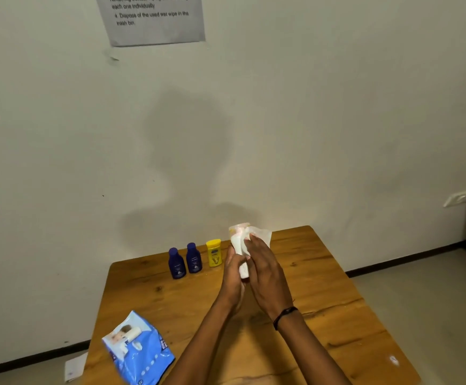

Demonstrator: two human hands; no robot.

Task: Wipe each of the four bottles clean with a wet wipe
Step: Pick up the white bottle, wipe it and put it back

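Your left hand grips the upright white bottle above the counter's far edge while your right hand presses the wipe around it.

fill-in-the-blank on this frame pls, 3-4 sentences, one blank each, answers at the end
1. Two dark blue bottles stand in a row with one ____ bottle on the wooden table.
2. The left hand holds up a white bottle while the right hand presses a ____ against it.
3. The wipes pack lies near the table's front ____ corner.
4. The black wristband is on the ____ wrist.

Answers: yellow; wet wipe; left; right
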